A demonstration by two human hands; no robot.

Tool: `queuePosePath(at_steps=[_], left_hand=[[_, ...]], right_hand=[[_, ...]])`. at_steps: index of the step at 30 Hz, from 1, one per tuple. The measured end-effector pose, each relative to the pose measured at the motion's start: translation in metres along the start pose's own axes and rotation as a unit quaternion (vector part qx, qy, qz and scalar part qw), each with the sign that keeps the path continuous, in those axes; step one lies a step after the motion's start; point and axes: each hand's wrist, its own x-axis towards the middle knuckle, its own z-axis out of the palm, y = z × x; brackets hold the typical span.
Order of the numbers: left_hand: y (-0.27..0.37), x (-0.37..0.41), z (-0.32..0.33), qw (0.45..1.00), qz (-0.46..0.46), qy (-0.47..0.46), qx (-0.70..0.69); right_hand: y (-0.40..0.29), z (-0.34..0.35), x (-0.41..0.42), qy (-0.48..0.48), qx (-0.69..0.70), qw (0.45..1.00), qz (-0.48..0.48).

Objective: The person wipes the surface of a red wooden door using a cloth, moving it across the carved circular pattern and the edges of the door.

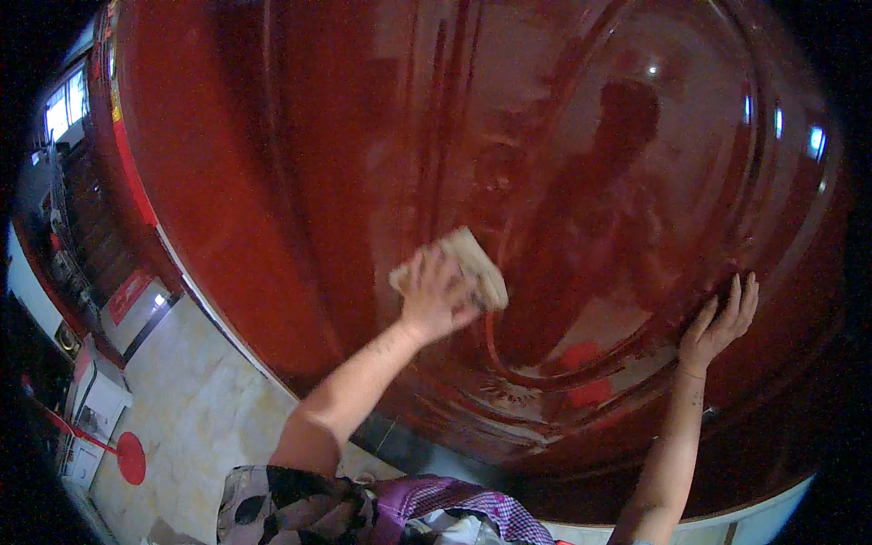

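Observation:
My left hand [439,293] presses a folded beige cloth [487,272] against a glossy dark-red panelled surface [327,170], which looks like a door. The fingers lie spread over the cloth, left of a raised oval moulding [501,361]. Farther right, my right hand [722,320] is against or close to the same surface, near the oval's lower right edge; its fingers point up and it holds nothing. A dark outline of a person is reflected inside the oval.
A pale marbled floor [197,381] shows at the lower left, past the surface's light edge strip. On it are a round red thing [131,458] with a red handle and white boxes [102,395]. A bright window [66,105] stands at the upper left.

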Motion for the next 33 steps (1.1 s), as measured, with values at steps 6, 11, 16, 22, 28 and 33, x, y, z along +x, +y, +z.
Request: queuePosePath(at_steps=[6, 11, 16, 22, 28, 33], left_hand=[[-0.080, 0.166, -0.090, 0.969, -0.085, 0.231, 0.030], [-0.094, 0.183, -0.094, 0.952, -0.106, 0.285, 0.026], [-0.080, 0.088, -0.049, 0.956, -0.152, 0.249, 0.026], [-0.040, -0.067, 0.037, 0.969, -0.210, 0.126, -0.012], [-0.023, -0.128, 0.054, 0.977, -0.211, 0.031, -0.021], [-0.051, -0.034, 0.013, 0.963, -0.233, 0.130, -0.029]], right_hand=[[0.004, 0.000, -0.004, 0.006, 0.010, 1.000, 0.018], [0.005, 0.002, -0.011, 0.001, 0.023, 0.999, 0.028], [0.000, 0.008, -0.013, 0.012, 0.036, 0.998, 0.040], [0.008, -0.002, -0.014, 0.000, 0.009, 1.000, 0.017], [0.012, -0.001, -0.016, -0.002, 0.004, 1.000, 0.006], [0.009, 0.003, -0.007, 0.009, 0.013, 1.000, -0.003]])
